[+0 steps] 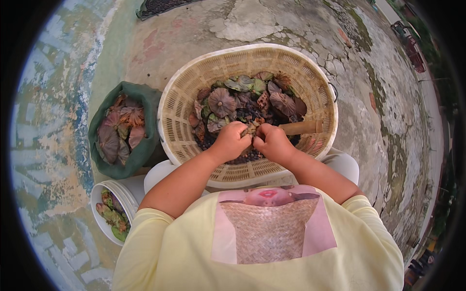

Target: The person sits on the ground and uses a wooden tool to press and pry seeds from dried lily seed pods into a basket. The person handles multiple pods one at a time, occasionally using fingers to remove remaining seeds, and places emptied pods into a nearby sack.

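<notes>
My left hand [232, 140] and my right hand [273, 142] meet over a large oval plastic basket [185, 72], both gripping a torn piece of lotus seed pod [252, 129] between them. Beneath and beyond them lie dried brownish and greenish lotus seed pods [221, 103], with dark loose lotus seeds [251, 157] at the basket's near side. A flat bamboo or wooden piece [302, 127] reaches from beside my right hand towards the basket's right wall. My fingers hide part of the pod piece.
Left of the basket stands a green mesh sack [95, 127] of lotus pods. Nearer me, a white plastic bucket [95, 203] holds more pods and green pieces. A painted, peeling wall [51, 145] runs along the left. Dark netting [164, 6] lies on the cracked concrete floor [255, 18] beyond.
</notes>
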{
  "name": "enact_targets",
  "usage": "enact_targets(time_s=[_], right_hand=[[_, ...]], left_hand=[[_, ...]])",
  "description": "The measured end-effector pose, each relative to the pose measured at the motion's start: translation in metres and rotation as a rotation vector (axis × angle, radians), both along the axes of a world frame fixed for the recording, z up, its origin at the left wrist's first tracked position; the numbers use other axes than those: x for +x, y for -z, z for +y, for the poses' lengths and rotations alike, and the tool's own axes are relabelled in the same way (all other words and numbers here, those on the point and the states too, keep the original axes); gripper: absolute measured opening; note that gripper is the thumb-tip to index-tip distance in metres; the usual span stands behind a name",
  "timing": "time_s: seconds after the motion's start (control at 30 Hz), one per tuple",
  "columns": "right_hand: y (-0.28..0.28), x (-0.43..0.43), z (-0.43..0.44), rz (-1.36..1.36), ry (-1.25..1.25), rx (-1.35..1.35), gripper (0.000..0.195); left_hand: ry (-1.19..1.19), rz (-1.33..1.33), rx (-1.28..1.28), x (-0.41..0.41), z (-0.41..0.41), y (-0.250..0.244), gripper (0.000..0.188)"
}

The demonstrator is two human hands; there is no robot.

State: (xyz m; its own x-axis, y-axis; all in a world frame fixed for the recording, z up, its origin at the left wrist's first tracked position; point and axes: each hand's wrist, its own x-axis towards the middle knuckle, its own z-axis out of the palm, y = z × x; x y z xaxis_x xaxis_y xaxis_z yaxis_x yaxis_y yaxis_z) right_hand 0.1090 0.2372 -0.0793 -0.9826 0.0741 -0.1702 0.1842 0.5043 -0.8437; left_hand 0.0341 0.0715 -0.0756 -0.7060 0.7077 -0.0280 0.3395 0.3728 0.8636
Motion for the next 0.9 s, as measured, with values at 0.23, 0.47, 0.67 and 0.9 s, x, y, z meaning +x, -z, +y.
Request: enact_targets(time_s=[0.23,0.47,0.67,0.9], right_hand=[[-0.014,-0.009,0.035,-0.064,0.036,-0.385,0.016],[-0.022,-0.011,0.041,-0.35,0.036,-0.547,0.022],[-0.02,-0.009,0.031,-0.282,0.213,-0.746,0.02],[-0.017,-0.007,0.024,-0.235,0.127,-0.639,0.025]], left_hand=[[-0.368,-0.789,0.216,-0.015,-0.005,-0.009,0.026],[-0.373,-0.924,0.348,-0.021,-0.004,-0.018,0.023],[-0.411,-1.034,0.559,-0.006,0.002,-0.016,0.037],[-0.324,-0.952,0.395,0.001,0.002,-0.014,0.044]])
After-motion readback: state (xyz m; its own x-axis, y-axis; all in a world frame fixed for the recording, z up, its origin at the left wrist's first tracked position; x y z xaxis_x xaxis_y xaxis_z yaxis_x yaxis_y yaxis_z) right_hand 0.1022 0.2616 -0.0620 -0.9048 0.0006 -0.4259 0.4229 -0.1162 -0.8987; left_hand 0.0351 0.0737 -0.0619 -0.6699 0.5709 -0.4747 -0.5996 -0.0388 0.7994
